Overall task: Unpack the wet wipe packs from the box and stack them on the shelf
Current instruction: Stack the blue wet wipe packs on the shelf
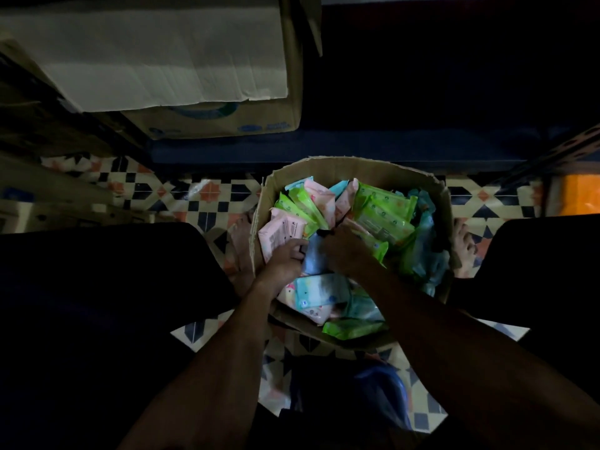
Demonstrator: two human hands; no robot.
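- An open cardboard box (pixel 357 170) sits on the patterned tile floor (pixel 211 196), just right of centre. It is crammed with wet wipe packs — green packs (pixel 383 209) toward its 1 o'clock, pink packs (pixel 282 232) toward its 10 o'clock.
- The left hand (pixel 285 259) reaches into the box's middle, fingers curled on the 9 o'clock edge of a pale blue pack (pixel 313 258).
- The right hand (pixel 345 251) touches that pack's 3 o'clock side. Its fingers are buried among the packs — whether it grips cannot be told.
- A second box (pixel 220 125) stands at the frame's 11 o'clock.
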